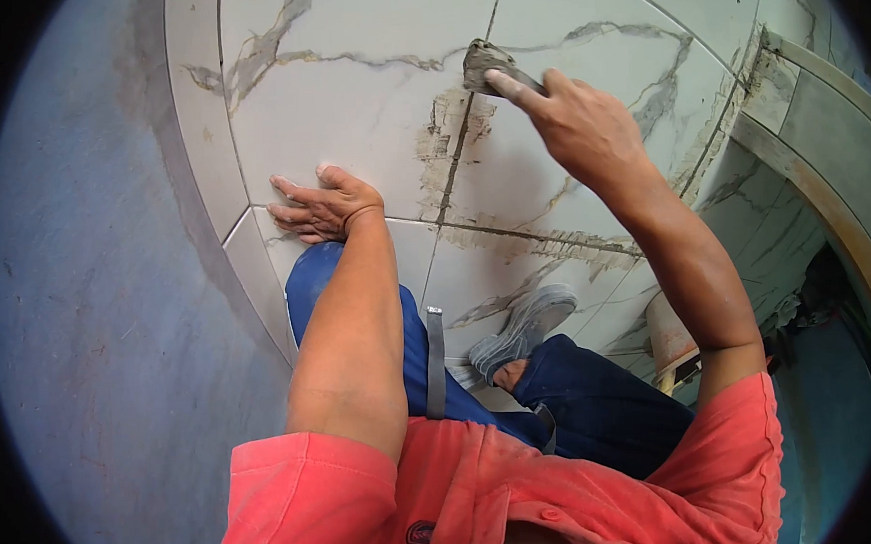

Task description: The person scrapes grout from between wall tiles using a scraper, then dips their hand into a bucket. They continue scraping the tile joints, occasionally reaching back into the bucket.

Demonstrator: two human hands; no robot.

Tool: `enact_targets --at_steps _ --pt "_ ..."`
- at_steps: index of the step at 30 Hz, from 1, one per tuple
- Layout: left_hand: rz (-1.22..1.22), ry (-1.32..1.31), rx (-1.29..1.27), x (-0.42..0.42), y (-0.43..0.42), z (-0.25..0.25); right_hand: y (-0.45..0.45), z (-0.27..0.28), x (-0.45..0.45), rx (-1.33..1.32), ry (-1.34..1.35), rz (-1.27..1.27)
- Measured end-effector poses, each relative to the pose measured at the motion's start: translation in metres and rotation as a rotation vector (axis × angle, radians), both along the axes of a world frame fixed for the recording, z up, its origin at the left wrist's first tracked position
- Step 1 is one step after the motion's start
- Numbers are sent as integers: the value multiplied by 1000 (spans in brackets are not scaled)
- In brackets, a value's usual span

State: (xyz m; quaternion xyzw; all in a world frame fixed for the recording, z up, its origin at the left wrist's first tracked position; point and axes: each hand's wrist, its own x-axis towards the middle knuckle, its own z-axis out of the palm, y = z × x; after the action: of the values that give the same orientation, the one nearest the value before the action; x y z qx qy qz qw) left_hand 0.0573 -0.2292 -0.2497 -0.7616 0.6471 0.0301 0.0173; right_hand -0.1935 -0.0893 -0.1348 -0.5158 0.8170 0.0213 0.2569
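Observation:
My right hand grips a putty knife, its index finger stretched along the tool. Wet grey grout covers the blade, which is over a joint between large white marbled tiles. Grout smears lie on both sides of that joint, and a second smeared joint runs off to the right. Resting on the tile near the left wall, my left hand has its fingers spread and holds nothing. Whitish dust marks its fingertips.
A blue-grey wall rises at left above a tile skirting. My bent knee and grey shoe are on the floor. A pale bucket stands by my right arm, and a tiled ledge is at right.

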Motion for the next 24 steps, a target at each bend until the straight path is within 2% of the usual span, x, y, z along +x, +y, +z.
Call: enact_targets --at_steps 4,8,10,14,20,22,24 --pt "14 0 -15 0 -2 -4 -1 -18 7 0 28 19" --pt "0 -17 -12 2 -1 -3 4 10 2 142 5 -7" --pt "1 -13 -10 3 -2 -2 -6 22 -1 83 6 -23" --pt "-2 -10 -22 2 -1 -5 -31 4 -12 -13 72 18" --pt "-12 -30 -31 6 -3 -6 -6 9 -21 180 47 11" --pt "-28 -21 -32 7 0 -7 -6 1 -24 141 63 -22" --pt "-32 -5 -56 6 -1 -7 -11 -16 -26 -18 120 17"
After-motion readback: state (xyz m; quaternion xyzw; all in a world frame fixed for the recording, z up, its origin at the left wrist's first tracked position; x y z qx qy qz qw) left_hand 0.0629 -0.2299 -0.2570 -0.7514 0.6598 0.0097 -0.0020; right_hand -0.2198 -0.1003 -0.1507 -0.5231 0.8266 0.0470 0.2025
